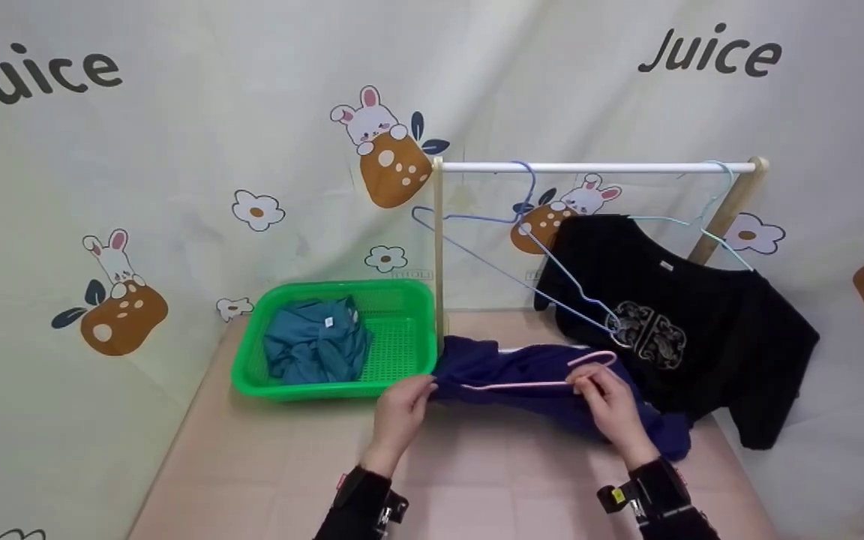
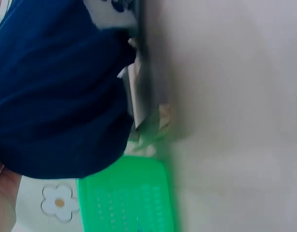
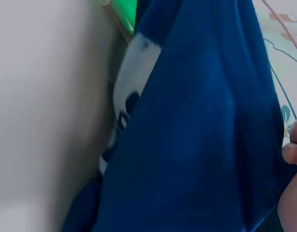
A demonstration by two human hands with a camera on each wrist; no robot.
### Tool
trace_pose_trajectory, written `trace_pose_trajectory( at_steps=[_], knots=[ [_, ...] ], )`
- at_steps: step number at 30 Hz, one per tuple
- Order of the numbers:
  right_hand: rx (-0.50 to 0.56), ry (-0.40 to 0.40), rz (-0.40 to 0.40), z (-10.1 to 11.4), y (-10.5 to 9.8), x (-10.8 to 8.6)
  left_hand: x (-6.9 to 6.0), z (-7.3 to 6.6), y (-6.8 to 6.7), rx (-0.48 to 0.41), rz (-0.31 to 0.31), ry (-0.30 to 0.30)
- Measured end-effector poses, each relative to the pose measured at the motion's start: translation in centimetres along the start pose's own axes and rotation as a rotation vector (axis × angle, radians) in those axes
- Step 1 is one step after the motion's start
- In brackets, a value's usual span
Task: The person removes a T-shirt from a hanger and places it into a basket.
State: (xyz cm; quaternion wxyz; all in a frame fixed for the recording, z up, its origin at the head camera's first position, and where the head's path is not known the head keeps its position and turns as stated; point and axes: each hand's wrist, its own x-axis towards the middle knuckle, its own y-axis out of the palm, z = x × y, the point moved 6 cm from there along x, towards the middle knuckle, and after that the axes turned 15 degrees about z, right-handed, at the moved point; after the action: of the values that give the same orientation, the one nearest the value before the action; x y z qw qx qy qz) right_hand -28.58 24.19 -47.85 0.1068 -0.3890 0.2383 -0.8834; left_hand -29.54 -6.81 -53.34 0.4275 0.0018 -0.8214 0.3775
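A dark blue garment (image 1: 537, 367) hangs between the two hands, just above the table; white printed patches show on it in the wrist views. My left hand (image 1: 402, 409) pinches its left end beside the green basket. In the left wrist view, only part of that left hand (image 2: 4, 200) shows at the edge. A pink clothes hanger (image 1: 518, 385) lies along the top of the garment, its hook beside my right hand (image 1: 612, 405). That hand pinches the hanger near the hook. Cloth also meets the right hand's fingers (image 3: 292, 153) in the right wrist view.
A green basket (image 1: 244, 367) with a crumpled teal garment (image 1: 312, 341) stands at left. Behind the hands is a clothes rack (image 1: 597, 168), bearing a bare blue hanger (image 1: 477, 219) and a black T-shirt (image 1: 732, 330) on a light-green hanger (image 1: 713, 202). The table (image 1: 312, 465) is pinkish.
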Motion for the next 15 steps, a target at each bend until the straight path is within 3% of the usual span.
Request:
trace_pose_trajectory(
  at_steps=[7, 15],
  knots=[
    [0.070, 0.013, -0.027, -0.1, -0.7, 0.3, 0.2, 0.6, -1.7, -0.091, -0.069, -0.070],
    [0.336, 0.050, -0.054, -1.7, -0.6, 0.3, 0.8, 0.5, -4.3, -0.133, -0.152, -0.067]
  ],
)
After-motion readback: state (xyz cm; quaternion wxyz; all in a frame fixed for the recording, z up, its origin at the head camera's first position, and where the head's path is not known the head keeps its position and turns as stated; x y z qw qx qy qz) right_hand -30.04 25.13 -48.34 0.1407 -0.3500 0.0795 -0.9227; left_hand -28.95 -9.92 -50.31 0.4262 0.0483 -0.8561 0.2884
